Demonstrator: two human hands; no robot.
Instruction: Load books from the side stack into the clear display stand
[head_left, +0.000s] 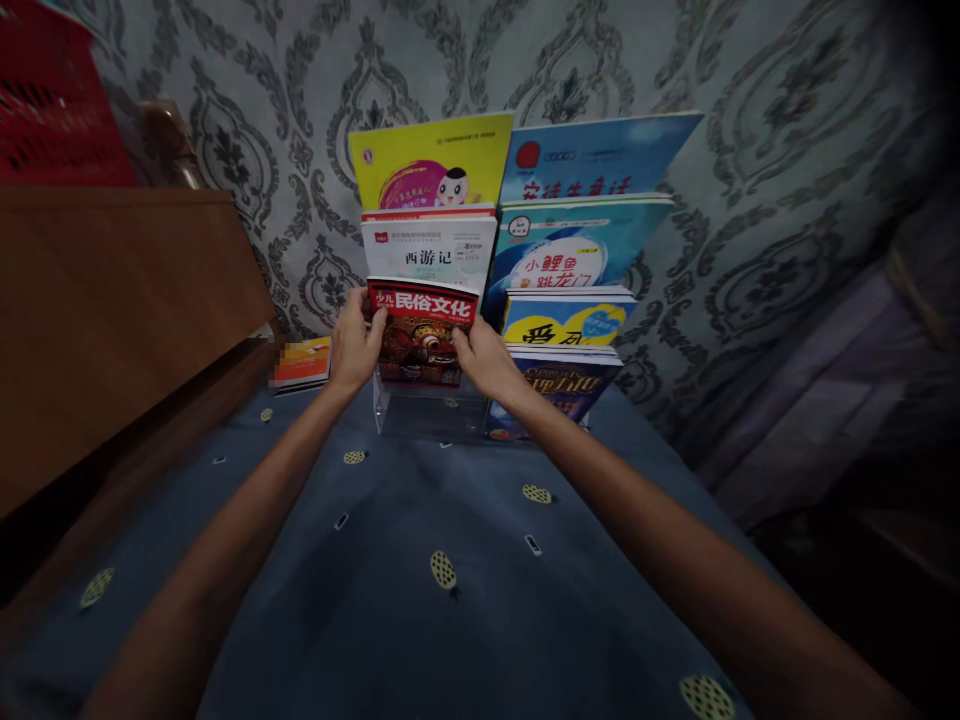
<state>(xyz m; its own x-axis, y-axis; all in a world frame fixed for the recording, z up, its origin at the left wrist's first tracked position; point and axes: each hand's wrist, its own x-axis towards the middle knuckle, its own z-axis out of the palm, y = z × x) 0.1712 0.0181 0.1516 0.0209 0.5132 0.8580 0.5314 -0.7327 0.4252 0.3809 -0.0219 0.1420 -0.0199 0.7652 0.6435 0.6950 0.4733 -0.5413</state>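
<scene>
A red book (420, 345) with white Chinese lettering stands upright between my two hands at the left column of a clear acrylic book rack (427, 412). My left hand (357, 338) grips its left edge, thumb on the cover. On the right edge, my right hand (484, 355) holds it the same way; the fingers behind the cover are hidden. Behind it rise a white book (431, 250) and a taller yellow-green one (439, 145). Filling the right column are a blue book (600, 150), a teal one (592, 235), a yellow one (566, 318) and a dark blue one (577, 385).
An orange-covered book (304, 362) lies left of the rack, beside a wooden cabinet (120, 320) with a red basket (60, 110) on top. Patterned wallpaper (300, 120) stands close behind. Dark blue cloth (375, 590) with pineapple prints covers the surface below.
</scene>
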